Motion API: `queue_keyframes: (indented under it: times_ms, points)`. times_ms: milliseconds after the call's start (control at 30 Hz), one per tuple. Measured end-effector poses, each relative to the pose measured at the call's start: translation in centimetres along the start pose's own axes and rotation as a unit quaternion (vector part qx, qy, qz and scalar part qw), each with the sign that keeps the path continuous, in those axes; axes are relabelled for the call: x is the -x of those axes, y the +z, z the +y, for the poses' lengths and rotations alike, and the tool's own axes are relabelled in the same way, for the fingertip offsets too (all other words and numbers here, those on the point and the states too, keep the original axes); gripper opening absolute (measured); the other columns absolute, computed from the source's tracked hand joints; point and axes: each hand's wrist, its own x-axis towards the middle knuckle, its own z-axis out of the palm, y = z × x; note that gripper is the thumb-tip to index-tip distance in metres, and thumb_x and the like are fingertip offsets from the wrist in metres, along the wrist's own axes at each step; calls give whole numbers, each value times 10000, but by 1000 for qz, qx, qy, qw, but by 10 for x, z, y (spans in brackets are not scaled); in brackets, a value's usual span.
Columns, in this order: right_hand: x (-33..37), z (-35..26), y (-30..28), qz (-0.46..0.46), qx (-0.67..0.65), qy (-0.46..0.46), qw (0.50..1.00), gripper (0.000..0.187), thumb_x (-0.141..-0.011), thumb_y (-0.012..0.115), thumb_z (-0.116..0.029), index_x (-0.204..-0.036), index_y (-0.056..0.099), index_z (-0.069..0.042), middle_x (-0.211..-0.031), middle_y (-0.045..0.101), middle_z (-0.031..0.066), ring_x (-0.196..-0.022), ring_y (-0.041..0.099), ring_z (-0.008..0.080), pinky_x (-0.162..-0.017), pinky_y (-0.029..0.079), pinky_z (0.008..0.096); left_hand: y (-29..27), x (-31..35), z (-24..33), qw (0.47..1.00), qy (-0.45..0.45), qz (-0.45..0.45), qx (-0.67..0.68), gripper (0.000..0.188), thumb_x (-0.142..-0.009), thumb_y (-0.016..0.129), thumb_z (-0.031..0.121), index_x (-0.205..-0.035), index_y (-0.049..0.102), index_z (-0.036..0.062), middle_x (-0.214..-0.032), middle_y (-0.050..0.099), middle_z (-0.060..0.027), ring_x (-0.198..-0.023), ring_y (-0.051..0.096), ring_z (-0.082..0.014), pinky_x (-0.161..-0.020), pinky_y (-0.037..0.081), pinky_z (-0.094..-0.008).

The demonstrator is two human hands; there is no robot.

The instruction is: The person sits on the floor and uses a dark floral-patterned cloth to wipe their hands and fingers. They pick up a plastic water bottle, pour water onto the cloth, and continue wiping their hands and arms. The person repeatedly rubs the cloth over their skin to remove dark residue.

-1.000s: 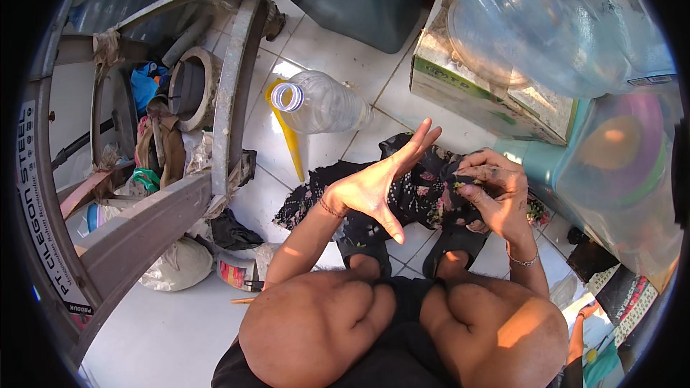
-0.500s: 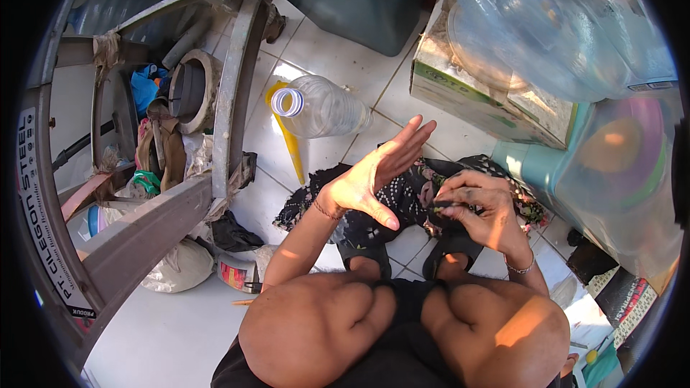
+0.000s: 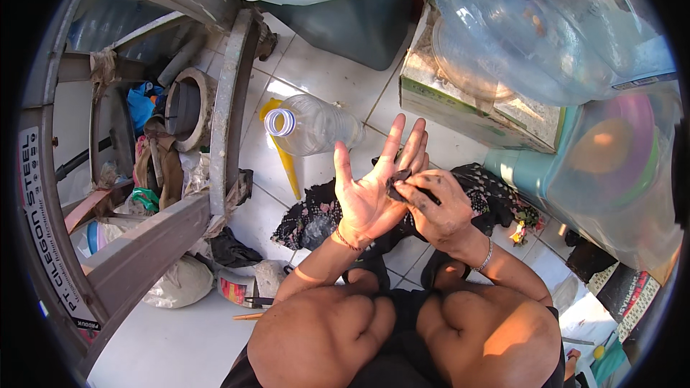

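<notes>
White tiles make up the floor (image 3: 338, 85), the broadest surface in the scene. On its left side stands a grey metal angle-bar frame (image 3: 154, 237), with a jumble of cloths and containers behind it. At the far middle is a dark grey-green plastic bin (image 3: 338, 32) with a yellow-edged lid, and at the far right a large, clear, rounded plastic container (image 3: 532, 36) rests above a worn white-and-green cardboard box (image 3: 474, 111). A crumpled black floral cloth (image 3: 489, 185) is spread over the tiles beyond the person's feet. Left of centre is a clear plastic bottle (image 3: 320, 126) with a blue-rimmed mouth. The left hand (image 3: 374, 197) is spread, palm up and fingers extended, grasping nothing. The right hand (image 3: 440, 205) pinches a small, soft black scrap (image 3: 395, 187) between thumb and fingers, over the left palm near the finger bases; how firmly it presses cannot be told. A slim yellow tapering tool (image 3: 287, 171) sits beside the bottle, partly hidden.
</notes>
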Motion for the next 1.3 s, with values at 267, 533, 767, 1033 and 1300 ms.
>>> queue_keyframes:
  times_ms: [267, 533, 767, 1033, 1300]
  points:
    - [25, -2, -5, 17, -18, 62, 998, 298, -746, 832, -33, -1022, 720, -40, -939, 660, 96, -826, 677, 271, -745, 568, 371, -3, -8, -3, 996, 29, 41, 70, 939, -953, 402, 745, -1638, 199, 136, -1697, 191, -115, -1553, 211, -271, -1285, 158, -461]
    - [13, 0, 5, 91, -4, 161, 983, 277, -812, 800, -20, -1067, 694, -8, -1000, 672, 121, -834, 693, 284, -704, 578, 349, 5, -10, -4, 995, 51, 30, 76, 893, -959, 455, 703, -1629, 244, 153, -1685, 252, -77, -1539, 254, -250, -1274, 192, -461]
    - [36, 0, -2, 15, -58, 64, 996, 315, -757, 829, -20, -1048, 710, -35, -965, 684, 112, -826, 703, 269, -686, 594, 341, -14, -6, -6, 990, 63, 59, 111, 890, -964, 470, 683, -1634, 223, 151, -1689, 232, -85, -1541, 240, -246, -1282, 177, -453]
    - [31, -2, 0, 43, -52, 147, 987, 259, -773, 807, 20, -1004, 695, -16, -955, 674, 104, -800, 695, 271, -657, 571, 323, -5, -5, -12, 997, 53, 49, -3, 877, -968, 416, 709, -1640, 221, 180, -1693, 226, -69, -1556, 201, -225, -1286, 130, -439]
    - [23, 5, -33, 66, -330, 492, 803, 376, -927, 754, -59, -1270, 622, 23, -1082, 680, 48, -910, 653, 99, -791, 560, 254, -1, -8, -4, 992, 80, 47, 89, 798, -991, 515, 496, -1628, 227, 111, -1686, 208, -160, -1546, 233, -315, -1276, 190, -487]
